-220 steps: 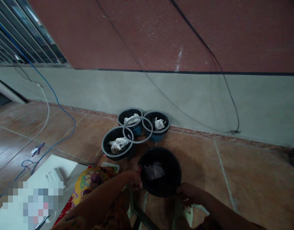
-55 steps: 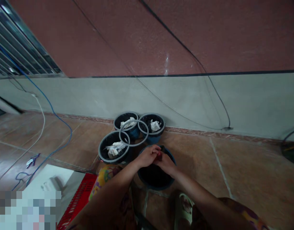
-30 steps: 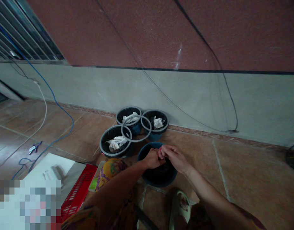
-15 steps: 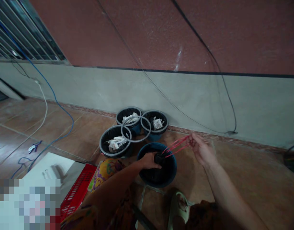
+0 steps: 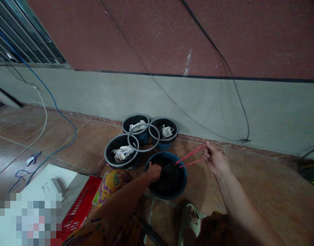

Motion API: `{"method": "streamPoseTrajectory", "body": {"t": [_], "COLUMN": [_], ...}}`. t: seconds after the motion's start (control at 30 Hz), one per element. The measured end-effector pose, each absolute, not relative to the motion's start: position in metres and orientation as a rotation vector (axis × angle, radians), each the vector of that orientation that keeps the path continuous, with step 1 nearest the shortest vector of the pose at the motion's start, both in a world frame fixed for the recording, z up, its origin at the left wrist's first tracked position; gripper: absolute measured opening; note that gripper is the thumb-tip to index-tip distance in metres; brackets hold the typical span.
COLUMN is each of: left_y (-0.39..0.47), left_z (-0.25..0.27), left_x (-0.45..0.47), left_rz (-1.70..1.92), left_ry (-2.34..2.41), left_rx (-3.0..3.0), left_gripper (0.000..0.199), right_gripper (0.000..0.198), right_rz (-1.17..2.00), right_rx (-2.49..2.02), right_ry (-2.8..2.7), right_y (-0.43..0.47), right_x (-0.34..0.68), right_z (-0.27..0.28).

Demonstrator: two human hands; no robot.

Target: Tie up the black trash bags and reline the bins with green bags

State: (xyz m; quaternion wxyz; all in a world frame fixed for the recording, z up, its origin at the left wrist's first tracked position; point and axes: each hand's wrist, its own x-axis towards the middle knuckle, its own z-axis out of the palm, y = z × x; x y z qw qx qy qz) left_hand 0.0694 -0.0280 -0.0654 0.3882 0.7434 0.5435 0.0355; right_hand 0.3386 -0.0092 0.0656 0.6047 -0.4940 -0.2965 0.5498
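Note:
A blue bin (image 5: pixel 184 182) stands on the floor in front of me with a black plastic bag (image 5: pixel 169 179) inside it. My left hand (image 5: pixel 154 171) is closed on the bag's gathered top at the bin's left side. To the right of the bin, my right hand (image 5: pixel 213 158) is closed on a pink drawstring (image 5: pixel 190 153). Two strands of the drawstring run taut from the bag to my right fingers.
Three bins with grey rims (image 5: pixel 107 160) and black liners hold crumpled white paper (image 5: pixel 123 153). A loose grey ring (image 5: pixel 159 135) lies across them. A red basket (image 5: pixel 81 208) and a white board (image 5: pixel 54 174) are at the left. Cables (image 5: pixel 62 114) trail over the floor.
My left hand has shifted slightly left and changed its hold on the bag. The drawstring strands have spread wider apart under my right hand, which has moved slightly right.

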Motion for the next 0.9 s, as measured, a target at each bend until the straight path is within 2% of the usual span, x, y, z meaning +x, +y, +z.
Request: {"method": "streamPoseTrajectory", "body": {"t": [0.13,0.17,0.2,0.27,0.37,0.43,0.5,0.57,0.73,0.9], "left_y": [-0.023,-0.021,-0.019,-0.017,-0.016,-0.016,-0.016,-0.014,-0.004,0.001], "left_z": [-0.034,-0.026,-0.018,-0.006,0.001,0.001,-0.002,-0.006,-0.015,-0.021], "left_x": [0.077,0.080,0.083,0.090,0.099,0.103,0.105,0.103,0.096,0.096], "left_rz": [-0.001,0.067,0.164,0.378,0.563,0.592,0.619,0.651,0.809,0.996], "left_ry": [1.314,1.274,1.226,1.138,1.091,1.110,1.150,1.204,1.297,1.237], "left_rx": [2.021,2.006,1.993,1.962,1.894,1.857,1.834,1.796,1.476,1.136], "left_gripper": [0.097,0.108,0.110,0.095,0.049,0.028,0.025,0.030,0.032,0.030], "right_gripper": [0.037,0.037,0.036,0.033,0.030,0.029,0.029,0.032,0.041,0.028], "right_rz": [1.335,1.344,1.357,1.404,1.506,1.548,1.544,1.481,1.112,0.711], "right_rx": [-1.135,-1.139,-1.140,-1.121,-1.054,-1.025,-1.037,-1.106,-1.372,-1.699], "right_ry": [-0.828,-0.863,-0.896,-0.954,-1.053,-1.107,-1.117,-1.091,-1.049,-1.341], "right_y": [-0.015,-0.017,-0.018,-0.022,-0.025,-0.026,-0.024,-0.020,-0.006,-0.004], "right_x": [0.327,0.323,0.318,0.307,0.290,0.281,0.279,0.283,0.315,0.342], "right_z": [0.068,0.069,0.070,0.072,0.077,0.079,0.078,0.073,0.048,0.036]}}
